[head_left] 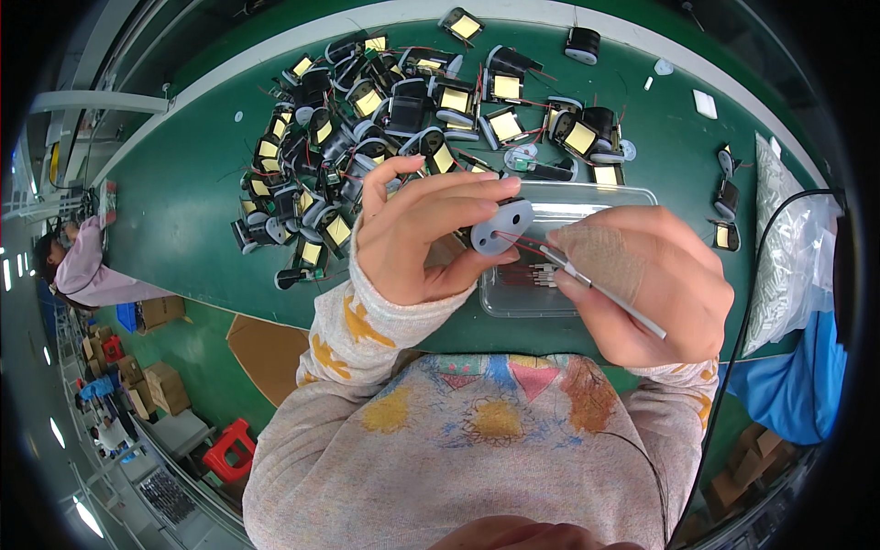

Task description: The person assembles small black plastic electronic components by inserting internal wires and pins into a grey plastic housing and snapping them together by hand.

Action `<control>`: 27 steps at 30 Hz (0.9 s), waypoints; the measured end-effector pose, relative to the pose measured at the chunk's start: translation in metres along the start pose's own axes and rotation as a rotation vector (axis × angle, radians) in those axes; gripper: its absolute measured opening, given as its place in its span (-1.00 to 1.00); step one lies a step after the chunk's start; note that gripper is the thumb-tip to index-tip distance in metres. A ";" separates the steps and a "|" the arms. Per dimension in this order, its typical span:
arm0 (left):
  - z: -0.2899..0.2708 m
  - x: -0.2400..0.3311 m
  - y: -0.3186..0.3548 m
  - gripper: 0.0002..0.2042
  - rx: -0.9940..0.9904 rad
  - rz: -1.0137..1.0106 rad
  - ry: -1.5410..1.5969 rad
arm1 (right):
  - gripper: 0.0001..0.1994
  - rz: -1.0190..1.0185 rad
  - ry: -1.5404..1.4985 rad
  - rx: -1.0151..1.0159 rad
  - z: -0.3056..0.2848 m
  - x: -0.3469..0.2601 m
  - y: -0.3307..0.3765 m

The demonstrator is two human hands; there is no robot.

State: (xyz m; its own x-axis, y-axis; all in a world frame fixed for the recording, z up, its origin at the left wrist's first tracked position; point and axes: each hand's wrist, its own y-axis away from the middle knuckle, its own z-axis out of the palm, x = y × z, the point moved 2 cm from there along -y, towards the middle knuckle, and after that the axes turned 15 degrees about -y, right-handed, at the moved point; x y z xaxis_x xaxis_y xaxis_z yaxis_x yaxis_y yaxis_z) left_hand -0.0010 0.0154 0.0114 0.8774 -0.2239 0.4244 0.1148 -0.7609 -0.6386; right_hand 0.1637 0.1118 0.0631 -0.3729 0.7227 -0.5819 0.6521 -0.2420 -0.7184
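Observation:
My left hand grips a small black housing with a rounded grey end cap. The cap has dark round holes and faces right; the rest of the part is hidden by my fingers. Thin red wires run from one hole towards my right hand. Pinched in that hand is a slim whitish rod, slanting down to the right, with its upper end by the wires. Whether they are joined to it cannot be made out. Beneath both hands lies a clear plastic tray with several small metal-tipped pieces.
Many black housings with yellow pads crowd the green table beyond my left hand. A few sit at the right, near a clear bag of white pieces and a black cable. Another person is at the far left.

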 end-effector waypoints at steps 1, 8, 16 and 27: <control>0.000 0.000 0.000 -0.56 -0.005 -0.001 0.002 | -0.70 0.050 -0.021 0.011 -0.001 0.000 0.000; 0.000 0.000 0.000 -0.56 0.021 0.006 -0.025 | -0.70 -0.086 0.128 -0.020 0.003 -0.002 0.003; -0.001 0.003 -0.001 -0.54 0.018 0.003 -0.059 | -0.70 -0.137 0.230 0.058 0.012 -0.009 0.008; -0.005 0.004 -0.002 -0.53 -0.034 -0.009 -0.107 | -0.68 -0.155 0.247 -0.018 0.010 -0.008 0.006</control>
State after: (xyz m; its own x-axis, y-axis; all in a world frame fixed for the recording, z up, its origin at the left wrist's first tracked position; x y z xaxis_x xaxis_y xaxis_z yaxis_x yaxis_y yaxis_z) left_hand 0.0002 0.0130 0.0176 0.9214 -0.1518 0.3577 0.1086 -0.7832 -0.6122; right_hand 0.1645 0.0983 0.0596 -0.2984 0.8865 -0.3536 0.6127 -0.1062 -0.7832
